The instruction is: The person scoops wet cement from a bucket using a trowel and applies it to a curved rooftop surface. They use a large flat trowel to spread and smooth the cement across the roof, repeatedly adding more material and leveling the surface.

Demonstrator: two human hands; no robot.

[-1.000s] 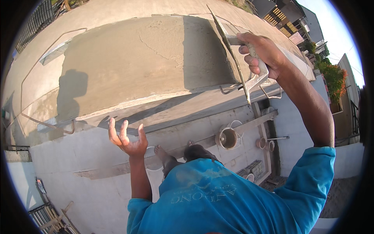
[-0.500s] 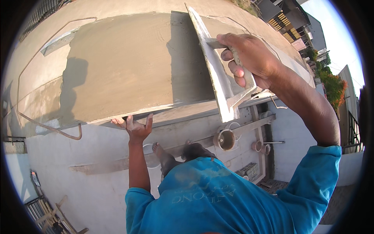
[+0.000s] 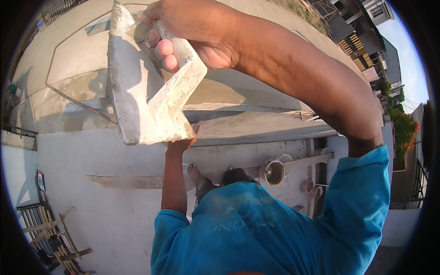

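Observation:
My right hand is closed around the handle of a plasterer's float, its flat board tilted up and smeared with pale mortar. The float hangs over the left part of a slab coated in smooth grey mortar, covering much of it from sight. Below the float, my left hand rests against the slab's near edge. Its thumb points up and apart; the board hides most of its other fingers.
A wooden plank runs below, near my feet. Beside it are a mortar-stained bucket and small pots. A bent metal rod lies along the slab's left side. Timber pieces stand at lower left.
My right hand has swept the float left across the slab and turned its board more toward me. My left hand has shifted slightly right in the picture and is now partly covered.

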